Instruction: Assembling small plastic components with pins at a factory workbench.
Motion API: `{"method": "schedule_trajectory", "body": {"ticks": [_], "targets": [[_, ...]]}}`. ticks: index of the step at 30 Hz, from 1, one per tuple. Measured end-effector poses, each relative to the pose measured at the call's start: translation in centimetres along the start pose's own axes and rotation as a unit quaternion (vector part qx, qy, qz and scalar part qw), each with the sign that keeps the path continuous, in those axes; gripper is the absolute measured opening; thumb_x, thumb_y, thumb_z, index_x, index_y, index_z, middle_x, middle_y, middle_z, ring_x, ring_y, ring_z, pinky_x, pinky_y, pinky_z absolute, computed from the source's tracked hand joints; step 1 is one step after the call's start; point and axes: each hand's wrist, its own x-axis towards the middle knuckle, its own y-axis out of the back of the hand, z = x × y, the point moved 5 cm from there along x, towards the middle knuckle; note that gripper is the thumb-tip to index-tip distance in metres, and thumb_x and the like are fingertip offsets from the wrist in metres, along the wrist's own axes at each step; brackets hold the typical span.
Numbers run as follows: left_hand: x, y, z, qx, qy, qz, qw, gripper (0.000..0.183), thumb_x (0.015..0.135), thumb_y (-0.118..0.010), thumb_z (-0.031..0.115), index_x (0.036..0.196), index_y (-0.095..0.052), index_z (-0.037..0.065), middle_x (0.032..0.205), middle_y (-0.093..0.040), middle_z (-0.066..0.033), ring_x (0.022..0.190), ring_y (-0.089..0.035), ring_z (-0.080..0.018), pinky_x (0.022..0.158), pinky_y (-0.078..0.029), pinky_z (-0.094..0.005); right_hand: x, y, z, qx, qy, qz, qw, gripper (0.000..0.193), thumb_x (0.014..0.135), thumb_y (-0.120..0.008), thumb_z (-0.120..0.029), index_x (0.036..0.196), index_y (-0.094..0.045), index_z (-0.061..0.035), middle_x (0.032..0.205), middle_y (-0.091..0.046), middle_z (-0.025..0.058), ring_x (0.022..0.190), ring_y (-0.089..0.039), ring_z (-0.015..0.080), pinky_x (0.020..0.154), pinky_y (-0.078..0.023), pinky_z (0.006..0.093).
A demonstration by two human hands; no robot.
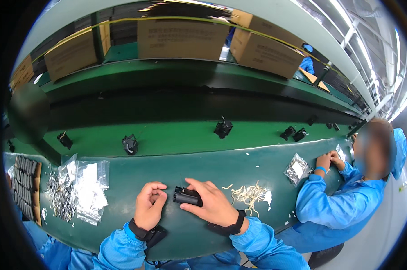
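Note:
My right hand (214, 203) grips a small black plastic housing (187, 196) between thumb and fingers, just above the green tabletop. A thin dark wire sticks up from its far end. To its left, my left hand (150, 205) is held apart from the housing. Its fingers are loosely curled, with a gap between index finger and thumb, and nothing shows in them. Beside the left wrist is another black part (156, 236), partly hidden by the wrist strap. Right of my right hand lies a loose pile of cream-coloured short wires (249, 198).
At left, small metal parts (61, 195) lie beside clear plastic bags (91, 191) and a box of black pieces (27, 189). Black assemblies (223, 128) stand on the raised green ledge. A bag of parts (298, 169) is near a co-worker in blue (336, 202). Cartons (181, 40) line the shelf.

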Motion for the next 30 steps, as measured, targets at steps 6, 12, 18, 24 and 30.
{"method": "schedule_trajectory", "body": {"ticks": [6,12,18,24,30], "targets": [[0.0,0.2,-0.4,-0.004,0.031,-0.006,1.000,0.023,0.096,-0.062,-0.005,0.119,-0.061,-0.002,0.117,-0.060,-0.0040,0.097,-0.060,-0.0098,0.083,-0.051,-0.0231,0.1,1.2,0.9,0.096,-0.015,0.177,0.980,0.116,0.083,-0.089,-0.019,0.159,-0.005,0.0066,0.118,-0.067,0.0200,0.107,-0.065,0.0265,0.098,-0.052,0.0391],[0.1,-0.3,-0.2,0.006,0.023,-0.001,1.000,0.022,0.096,-0.063,-0.004,0.118,-0.062,-0.001,0.117,-0.059,-0.0045,0.096,-0.061,-0.0099,0.081,-0.051,-0.0240,-0.1,1.9,1.3,0.041,-0.041,0.180,0.982,0.102,0.085,-0.086,-0.019,0.158,-0.020,0.0069,0.111,-0.066,0.0165,0.107,-0.063,0.0246,0.097,-0.051,0.0375],[-0.5,0.1,-0.2,0.015,0.019,-0.004,1.000,0.021,0.096,-0.064,-0.003,0.116,-0.063,0.000,0.119,-0.060,-0.0068,0.096,-0.063,-0.0124,0.082,-0.052,-0.0261,0.4,0.6,1.4,-0.102,-0.034,0.065,0.992,0.062,0.087,-0.081,-0.035,0.136,-0.060,-0.0036,0.116,-0.068,0.0177,0.107,-0.062,0.0372,0.097,-0.049,0.0443],[0.0,-0.3,-0.6,0.027,-0.030,-0.012,0.999,0.022,0.098,-0.063,-0.002,0.120,-0.061,0.000,0.112,-0.062,-0.0041,0.094,-0.060,-0.0079,0.082,-0.051,-0.0229,1.3,0.4,0.9,-0.180,-0.014,0.032,0.983,0.049,0.087,-0.079,-0.035,0.123,-0.067,-0.0038,0.116,-0.067,0.0176,0.105,-0.063,0.0392,0.091,-0.053,0.0478],[0.4,0.0,-0.1,0.050,-0.030,-0.002,0.998,0.021,0.098,-0.064,0.000,0.119,-0.063,0.001,0.118,-0.059,-0.0061,0.099,-0.062,-0.0117,0.085,-0.053,-0.0256,10.2,1.8,-0.6,-0.281,-0.031,-0.092,0.955,0.044,0.082,-0.080,-0.032,0.113,-0.069,-0.0022,0.110,-0.070,0.0222,0.103,-0.068,0.0407,0.088,-0.057,0.0494]]}}
